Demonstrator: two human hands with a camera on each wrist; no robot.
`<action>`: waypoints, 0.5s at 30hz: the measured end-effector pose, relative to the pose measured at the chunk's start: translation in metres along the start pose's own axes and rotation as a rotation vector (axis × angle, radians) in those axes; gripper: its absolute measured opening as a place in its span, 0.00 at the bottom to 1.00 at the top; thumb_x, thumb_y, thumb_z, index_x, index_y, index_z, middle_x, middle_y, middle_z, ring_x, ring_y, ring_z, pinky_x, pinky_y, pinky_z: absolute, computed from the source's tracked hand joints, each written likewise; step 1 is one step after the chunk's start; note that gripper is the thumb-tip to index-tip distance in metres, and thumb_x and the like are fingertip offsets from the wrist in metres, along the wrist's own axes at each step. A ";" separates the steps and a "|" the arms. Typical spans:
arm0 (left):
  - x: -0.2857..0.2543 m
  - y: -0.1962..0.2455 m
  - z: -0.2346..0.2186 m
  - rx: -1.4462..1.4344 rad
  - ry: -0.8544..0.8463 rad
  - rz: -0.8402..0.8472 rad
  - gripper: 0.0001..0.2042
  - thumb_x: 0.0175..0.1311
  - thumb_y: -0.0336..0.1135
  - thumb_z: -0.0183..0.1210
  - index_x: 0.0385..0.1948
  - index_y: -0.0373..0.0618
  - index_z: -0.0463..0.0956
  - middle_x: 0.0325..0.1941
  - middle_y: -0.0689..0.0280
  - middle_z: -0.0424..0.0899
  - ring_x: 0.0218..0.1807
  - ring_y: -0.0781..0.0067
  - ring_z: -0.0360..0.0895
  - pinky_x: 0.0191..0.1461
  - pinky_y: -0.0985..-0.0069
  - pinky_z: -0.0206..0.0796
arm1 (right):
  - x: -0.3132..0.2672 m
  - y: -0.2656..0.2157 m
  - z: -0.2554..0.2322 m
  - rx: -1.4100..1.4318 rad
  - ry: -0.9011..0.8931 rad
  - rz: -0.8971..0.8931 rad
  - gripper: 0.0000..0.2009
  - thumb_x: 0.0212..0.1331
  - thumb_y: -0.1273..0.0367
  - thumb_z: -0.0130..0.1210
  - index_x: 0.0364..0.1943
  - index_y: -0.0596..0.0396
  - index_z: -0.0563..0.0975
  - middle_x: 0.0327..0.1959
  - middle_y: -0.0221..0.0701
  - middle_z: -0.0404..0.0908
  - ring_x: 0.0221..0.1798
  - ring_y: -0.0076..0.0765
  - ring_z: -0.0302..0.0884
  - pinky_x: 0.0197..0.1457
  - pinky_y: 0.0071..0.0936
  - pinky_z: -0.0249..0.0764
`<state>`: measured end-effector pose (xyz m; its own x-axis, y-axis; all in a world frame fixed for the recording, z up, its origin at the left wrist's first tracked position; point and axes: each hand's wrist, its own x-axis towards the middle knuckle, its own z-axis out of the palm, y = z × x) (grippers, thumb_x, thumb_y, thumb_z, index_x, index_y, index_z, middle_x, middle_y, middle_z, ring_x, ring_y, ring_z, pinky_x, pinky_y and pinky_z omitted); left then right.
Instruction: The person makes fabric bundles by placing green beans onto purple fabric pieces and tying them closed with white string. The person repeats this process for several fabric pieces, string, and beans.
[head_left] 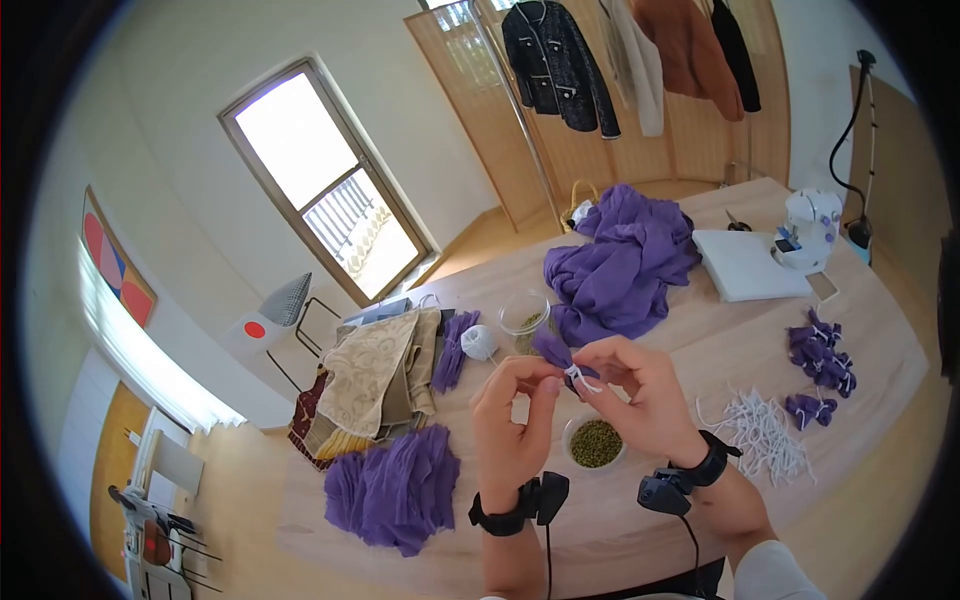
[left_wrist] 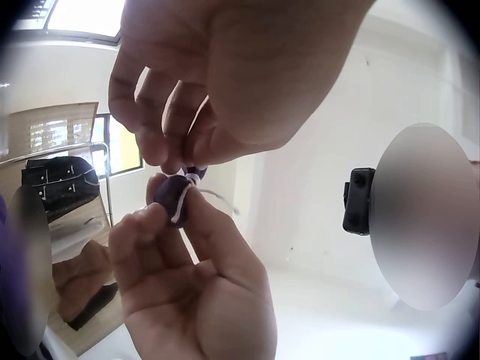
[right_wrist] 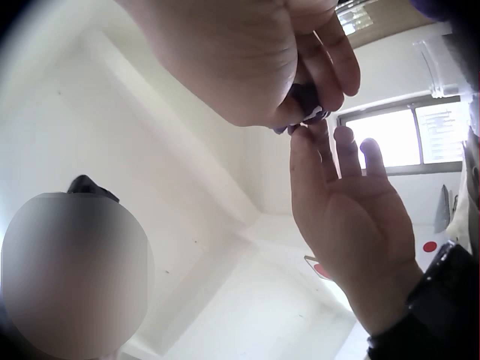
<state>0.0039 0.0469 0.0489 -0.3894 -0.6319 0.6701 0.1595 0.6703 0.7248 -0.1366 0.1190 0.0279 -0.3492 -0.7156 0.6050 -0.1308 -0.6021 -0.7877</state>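
A small purple cloth pouch [head_left: 552, 348] tied round with white string [head_left: 574, 374] is held up between both hands, over a bowl of green beans [head_left: 596, 443]. My left hand [head_left: 512, 420] pinches it from the left with thumb and forefinger. From the other side my right hand [head_left: 645, 395] grips it between thumb and fingers. In the left wrist view the pouch's rounded end [left_wrist: 172, 198] shows between the right fingertips, a loose string end trailing. Fingers hide much of the pouch in the right wrist view.
Cut white strings [head_left: 765, 435] and several tied purple pouches [head_left: 825, 355] lie at the right. Purple cloth pieces [head_left: 392, 490] and folded fabrics [head_left: 370, 370] are at the left. Farther back are a string ball [head_left: 478, 342], a clear jar [head_left: 522, 312], heaped purple cloth [head_left: 625, 265] and a sewing machine [head_left: 808, 230].
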 end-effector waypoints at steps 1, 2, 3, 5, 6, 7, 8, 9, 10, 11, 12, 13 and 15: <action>0.000 0.001 -0.001 0.012 0.001 0.008 0.03 0.59 0.20 0.61 0.33 0.35 0.78 0.34 0.62 0.83 0.32 0.73 0.78 0.38 0.78 0.69 | 0.000 0.000 0.000 0.032 -0.011 0.015 0.10 0.59 0.78 0.60 0.45 0.62 0.79 0.36 0.34 0.84 0.37 0.22 0.81 0.39 0.21 0.75; 0.000 0.002 -0.001 0.024 0.001 0.015 0.04 0.59 0.20 0.62 0.34 0.36 0.79 0.34 0.62 0.83 0.32 0.73 0.78 0.38 0.78 0.69 | 0.000 -0.001 -0.001 0.064 -0.021 0.031 0.10 0.60 0.78 0.60 0.45 0.63 0.79 0.36 0.33 0.84 0.38 0.20 0.80 0.39 0.20 0.75; 0.000 0.002 -0.002 0.068 -0.014 0.061 0.04 0.58 0.20 0.62 0.34 0.36 0.79 0.34 0.62 0.83 0.32 0.73 0.79 0.37 0.78 0.69 | 0.000 -0.001 -0.001 0.097 -0.032 0.048 0.10 0.61 0.78 0.59 0.45 0.63 0.78 0.36 0.33 0.85 0.39 0.17 0.80 0.40 0.19 0.75; 0.003 0.004 -0.003 0.156 -0.041 0.153 0.05 0.57 0.20 0.63 0.34 0.37 0.80 0.35 0.61 0.83 0.32 0.72 0.79 0.36 0.77 0.70 | -0.001 0.000 -0.004 0.061 -0.069 0.038 0.09 0.62 0.78 0.58 0.45 0.64 0.78 0.37 0.32 0.84 0.39 0.17 0.79 0.41 0.19 0.75; 0.004 0.004 -0.003 0.180 -0.036 0.183 0.05 0.56 0.20 0.64 0.33 0.37 0.80 0.35 0.61 0.83 0.32 0.71 0.79 0.36 0.77 0.70 | -0.002 0.000 -0.005 0.043 -0.088 0.034 0.08 0.62 0.78 0.58 0.45 0.65 0.78 0.37 0.32 0.84 0.39 0.17 0.79 0.41 0.19 0.75; 0.004 0.005 -0.003 0.204 -0.030 0.213 0.06 0.55 0.20 0.65 0.33 0.37 0.81 0.34 0.61 0.83 0.31 0.70 0.79 0.35 0.77 0.70 | -0.002 -0.001 -0.005 0.050 -0.077 0.044 0.08 0.63 0.79 0.57 0.45 0.65 0.78 0.37 0.32 0.84 0.39 0.17 0.79 0.41 0.19 0.75; 0.005 0.005 -0.002 0.228 -0.025 0.242 0.06 0.54 0.20 0.66 0.33 0.37 0.81 0.34 0.61 0.83 0.31 0.69 0.79 0.34 0.76 0.70 | -0.003 -0.003 -0.004 0.057 -0.067 0.055 0.08 0.63 0.79 0.56 0.46 0.66 0.78 0.37 0.33 0.84 0.38 0.17 0.79 0.41 0.19 0.75; 0.005 0.005 -0.002 0.256 -0.008 0.294 0.07 0.52 0.20 0.66 0.32 0.38 0.81 0.34 0.62 0.83 0.31 0.68 0.79 0.34 0.76 0.70 | -0.003 -0.004 -0.004 0.065 -0.056 0.067 0.08 0.64 0.79 0.56 0.46 0.66 0.78 0.37 0.33 0.84 0.38 0.18 0.79 0.42 0.19 0.76; 0.006 0.005 -0.001 0.283 0.008 0.347 0.07 0.50 0.20 0.67 0.31 0.38 0.81 0.34 0.62 0.82 0.30 0.67 0.78 0.33 0.76 0.70 | -0.003 -0.004 -0.004 0.073 -0.061 0.075 0.08 0.64 0.79 0.55 0.46 0.66 0.78 0.37 0.33 0.85 0.38 0.18 0.79 0.41 0.19 0.76; 0.006 0.005 -0.001 0.310 0.024 0.400 0.08 0.49 0.19 0.67 0.31 0.39 0.81 0.33 0.63 0.82 0.30 0.67 0.78 0.32 0.75 0.70 | -0.003 -0.004 -0.004 0.080 -0.065 0.083 0.08 0.65 0.79 0.55 0.46 0.67 0.78 0.37 0.33 0.85 0.37 0.19 0.80 0.41 0.20 0.76; 0.007 0.003 -0.001 0.342 0.024 0.447 0.09 0.47 0.19 0.67 0.30 0.39 0.81 0.33 0.64 0.82 0.30 0.66 0.78 0.32 0.75 0.69 | -0.003 -0.004 -0.005 0.088 -0.068 0.092 0.09 0.65 0.79 0.55 0.46 0.67 0.79 0.37 0.33 0.85 0.37 0.19 0.80 0.41 0.20 0.76; 0.008 0.001 -0.001 0.374 0.023 0.495 0.09 0.46 0.19 0.67 0.30 0.40 0.81 0.33 0.65 0.82 0.29 0.66 0.78 0.32 0.75 0.69 | -0.003 -0.004 -0.005 0.085 -0.066 0.106 0.08 0.65 0.79 0.55 0.46 0.67 0.79 0.36 0.34 0.85 0.37 0.19 0.81 0.41 0.20 0.76; 0.009 -0.001 -0.001 0.420 0.024 0.557 0.11 0.43 0.19 0.67 0.30 0.41 0.81 0.32 0.66 0.82 0.29 0.66 0.78 0.31 0.74 0.68 | -0.002 -0.006 -0.005 0.079 -0.060 0.133 0.08 0.64 0.78 0.56 0.45 0.67 0.80 0.35 0.34 0.85 0.36 0.20 0.81 0.40 0.20 0.76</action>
<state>0.0013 0.0405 0.0541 -0.3302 -0.1555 0.9310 -0.0364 0.9877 0.1521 -0.1401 0.1260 0.0309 -0.3019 -0.8093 0.5039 -0.0130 -0.5250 -0.8510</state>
